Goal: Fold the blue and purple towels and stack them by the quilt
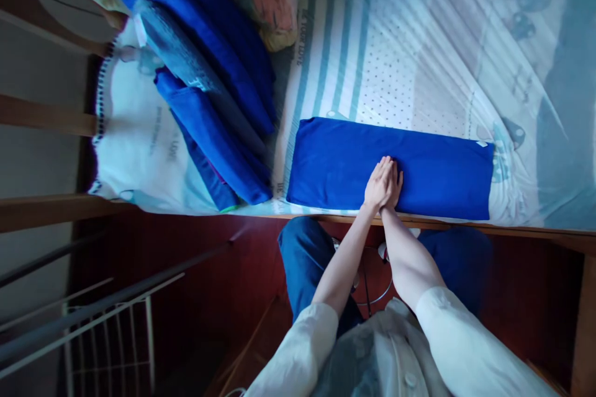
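A long folded piece of blue cloth [444,177] lies on the bed's near edge, with a small white tag at its far right corner. My left hand [378,185] presses on the middle of it, fingers stretched forward and close together. Right beside it and partly overlapped by it is my right hand [395,187], also lying flat on the cloth. Neither hand grips anything; parts of the right hand's fingers are hidden under the left.
Several blue and grey-blue folded cloths [218,74] lie in a heap on the white pillow [133,136] at left. The patterned bed sheet [419,43] spreads beyond. A yellowish printed cushion [274,6] is at the back. A wooden bed rail [535,232] and a white metal rack [109,335] are lower down.
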The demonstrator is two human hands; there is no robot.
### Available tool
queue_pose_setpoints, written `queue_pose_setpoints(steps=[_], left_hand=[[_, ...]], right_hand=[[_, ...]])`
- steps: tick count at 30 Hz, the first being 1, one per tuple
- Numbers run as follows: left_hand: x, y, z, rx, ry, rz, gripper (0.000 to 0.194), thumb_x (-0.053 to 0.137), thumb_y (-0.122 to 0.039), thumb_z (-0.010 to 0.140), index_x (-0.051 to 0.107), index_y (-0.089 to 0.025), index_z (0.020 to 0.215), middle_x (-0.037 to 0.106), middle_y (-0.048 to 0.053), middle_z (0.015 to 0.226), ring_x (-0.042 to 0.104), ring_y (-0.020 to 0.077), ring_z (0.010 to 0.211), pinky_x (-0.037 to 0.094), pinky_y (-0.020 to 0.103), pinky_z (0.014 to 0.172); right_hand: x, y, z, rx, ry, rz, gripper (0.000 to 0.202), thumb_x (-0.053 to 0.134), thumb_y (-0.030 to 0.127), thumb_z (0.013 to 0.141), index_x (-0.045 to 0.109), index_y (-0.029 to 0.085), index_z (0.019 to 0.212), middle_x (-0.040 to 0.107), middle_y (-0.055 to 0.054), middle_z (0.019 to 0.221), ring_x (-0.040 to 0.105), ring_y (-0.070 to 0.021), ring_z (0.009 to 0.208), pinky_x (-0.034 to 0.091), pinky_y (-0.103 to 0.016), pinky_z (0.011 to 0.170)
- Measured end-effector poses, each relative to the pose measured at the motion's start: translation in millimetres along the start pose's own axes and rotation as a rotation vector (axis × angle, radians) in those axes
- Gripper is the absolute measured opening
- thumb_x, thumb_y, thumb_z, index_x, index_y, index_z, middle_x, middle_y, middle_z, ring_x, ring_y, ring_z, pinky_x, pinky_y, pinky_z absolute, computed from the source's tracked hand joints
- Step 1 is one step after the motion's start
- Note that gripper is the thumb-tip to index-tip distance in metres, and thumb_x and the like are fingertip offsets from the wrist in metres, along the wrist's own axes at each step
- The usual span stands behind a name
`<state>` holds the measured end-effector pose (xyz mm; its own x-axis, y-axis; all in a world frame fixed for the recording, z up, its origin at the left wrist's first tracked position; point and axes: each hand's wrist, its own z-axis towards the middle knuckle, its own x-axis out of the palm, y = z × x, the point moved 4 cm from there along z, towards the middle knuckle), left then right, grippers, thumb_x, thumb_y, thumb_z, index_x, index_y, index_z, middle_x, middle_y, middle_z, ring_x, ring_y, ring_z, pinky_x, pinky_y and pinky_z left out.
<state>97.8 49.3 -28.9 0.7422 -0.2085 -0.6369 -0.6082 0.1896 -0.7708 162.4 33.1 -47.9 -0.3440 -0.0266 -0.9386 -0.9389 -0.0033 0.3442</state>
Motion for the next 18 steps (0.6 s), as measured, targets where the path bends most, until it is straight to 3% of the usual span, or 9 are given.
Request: queue_pose_setpoints(steps=[2,5,8,11,15,18], left_hand=[[-17.0,21,-4,0.003,-0.039,-0.014,0.061,0.028,-0.026,0.101,0.036,-0.01,0.16,0.038,0.015,0.165,0.022,0.0213,0.159,0.024,0.047,0.132],[-64.7,63,-27,0.015,-0.113,0.002,0.057,0.028,-0.022,0.1,0.048,-0.011,0.152,0.049,0.015,0.159,0.029,0.021,0.157,0.03,0.048,0.129],[-118.8,103,-55,-0.112,-0.218,0.079,0.056,0.029,-0.02,0.1,0.051,-0.011,0.15,0.051,0.015,0.157,0.032,0.0207,0.156,0.032,0.047,0.128],[-159.6,130,-78,-0.235,-0.296,0.13,0.056,0.031,-0.019,0.098,0.053,-0.013,0.149,0.052,0.014,0.157,0.034,0.0212,0.155,0.031,0.046,0.129],[-184.1,141,-95,-0.312,-0.348,0.156,0.057,0.031,-0.019,0.097,0.052,-0.014,0.151,0.048,0.014,0.159,0.033,0.0216,0.156,0.029,0.045,0.13],[-174.7,124,-89,-0.304,-0.346,0.226,0.059,0.034,-0.018,0.097,0.045,-0.015,0.155,0.042,0.013,0.164,0.019,0.0228,0.16,0.021,0.053,0.132]], right_hand=[[-5,3,-1,0.027,-0.029,0.01,0.061,0.028,0.026,0.104,0.034,0.016,0.164,0.036,-0.013,0.167,0.025,-0.0241,0.159,0.021,-0.055,0.13],[-14,12,-2,0.016,-0.063,0.022,0.063,0.03,0.029,0.103,0.034,0.012,0.163,0.035,-0.016,0.167,0.025,-0.0271,0.159,0.019,-0.058,0.129],[-21,16,-1,0.011,-0.077,0.03,0.063,0.03,0.03,0.102,0.037,0.01,0.161,0.038,-0.017,0.166,0.027,-0.0276,0.159,0.019,-0.058,0.129],[-22,16,-1,0.01,-0.083,0.035,0.063,0.03,0.03,0.102,0.037,0.011,0.161,0.039,-0.017,0.165,0.028,-0.0275,0.158,0.02,-0.058,0.129],[-22,16,-1,0.013,-0.086,0.036,0.063,0.031,0.03,0.101,0.037,0.012,0.162,0.039,-0.017,0.165,0.029,-0.0275,0.158,0.021,-0.058,0.129],[-21,17,-1,0.018,-0.087,0.044,0.063,0.031,0.029,0.101,0.037,0.012,0.162,0.039,-0.017,0.165,0.029,-0.0274,0.158,0.02,-0.058,0.129]])
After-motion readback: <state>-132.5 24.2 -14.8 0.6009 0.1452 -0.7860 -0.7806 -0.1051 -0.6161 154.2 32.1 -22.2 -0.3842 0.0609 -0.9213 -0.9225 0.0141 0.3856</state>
